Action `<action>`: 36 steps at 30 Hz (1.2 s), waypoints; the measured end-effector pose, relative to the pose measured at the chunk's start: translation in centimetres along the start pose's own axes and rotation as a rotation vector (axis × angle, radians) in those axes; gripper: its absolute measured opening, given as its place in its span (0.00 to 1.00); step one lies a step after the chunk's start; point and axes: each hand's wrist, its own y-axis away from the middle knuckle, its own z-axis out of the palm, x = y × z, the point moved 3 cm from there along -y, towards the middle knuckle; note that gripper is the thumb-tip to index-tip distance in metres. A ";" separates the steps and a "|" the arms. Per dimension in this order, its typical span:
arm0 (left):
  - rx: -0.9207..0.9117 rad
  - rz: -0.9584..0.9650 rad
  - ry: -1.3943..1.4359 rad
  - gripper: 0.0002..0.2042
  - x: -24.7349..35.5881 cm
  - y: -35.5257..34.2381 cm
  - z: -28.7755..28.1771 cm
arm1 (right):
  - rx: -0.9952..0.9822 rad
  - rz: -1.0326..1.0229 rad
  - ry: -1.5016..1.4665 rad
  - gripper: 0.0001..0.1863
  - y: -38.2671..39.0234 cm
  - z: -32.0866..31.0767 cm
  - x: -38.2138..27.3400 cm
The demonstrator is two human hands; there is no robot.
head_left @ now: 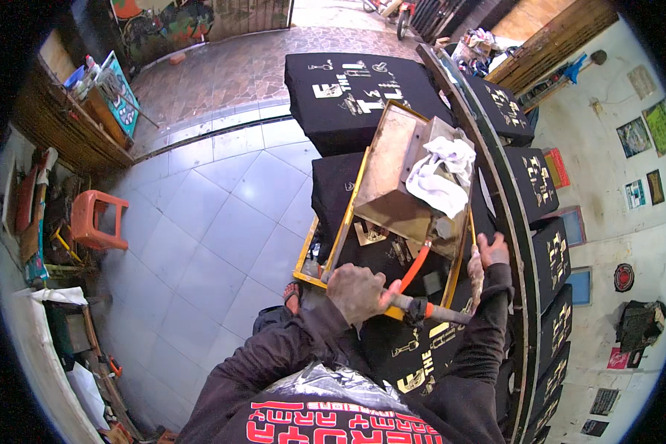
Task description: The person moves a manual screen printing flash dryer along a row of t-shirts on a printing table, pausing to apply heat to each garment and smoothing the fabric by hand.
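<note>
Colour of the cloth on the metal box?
The cloth on the metal box is white; best seen in the head view.

**Lots of black, with bright bits of orange and yellow**

The shirts [307, 129] are black with cream pictures and letters. The box [388, 174] is dull brownish grey, the rag [444, 176] white, the hose [418, 268] orange. The frame [354, 191] is yellow, the bar [448, 314] grey. The sleeves [274, 377] are black. The stool [86, 222] is reddish orange. The floor [214, 214] has pale blue-grey squares; the paving [233, 74] has a brownish patchwork.
</note>
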 end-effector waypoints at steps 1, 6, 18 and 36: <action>-0.049 -0.033 -0.018 0.26 -0.6 0.3 0.1 | -0.214 0.006 -0.073 0.37 1.0 1.7 -0.3; -0.192 -0.056 -0.124 0.29 -0.5 1.0 -0.7 | -0.478 -0.559 0.308 0.18 6.3 4.8 -0.3; -0.306 -0.078 -0.285 0.26 -0.8 6.2 -3.3 | -0.402 -0.051 -0.265 0.26 17.0 1.7 -1.7; -0.533 -0.226 -0.186 0.18 1.0 10.5 -6.3 | -0.464 0.149 -0.460 0.18 28.2 -4.0 -2.6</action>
